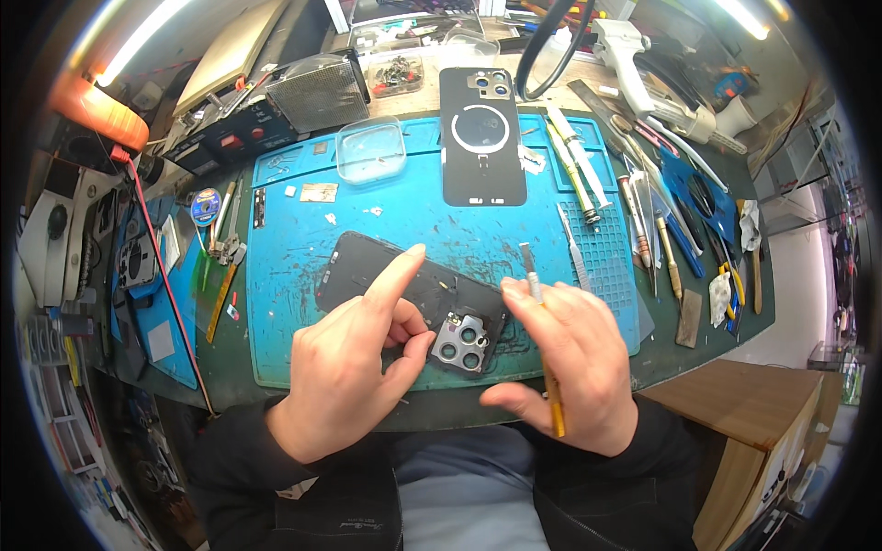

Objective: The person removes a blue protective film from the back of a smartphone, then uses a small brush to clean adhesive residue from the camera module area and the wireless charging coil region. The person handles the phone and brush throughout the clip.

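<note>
A black phone back panel [367, 266] lies at a slant on the blue mat, its metal three-ring camera frame [462, 343] near my hands. My left hand [354, 358] is over the panel's near edge, index finger stretched across it. The thumb and a bent finger close together beside the camera frame; whether anything small is between them is hidden. My right hand [583, 358], right of the panel, holds a slim craft knife [553, 395] with a yellow handle and a flat blade. The blade points away from me, above the mat and apart from the panel.
Another dark phone back [482, 138] with a white ring lies at the mat's [294, 239] far side. Nearby are a clear plastic box [370, 151], syringes [574, 161] and a metal scalpel [573, 248]. Pliers, brushes and tweezers crowd the right; a solder spool [205, 208] sits left.
</note>
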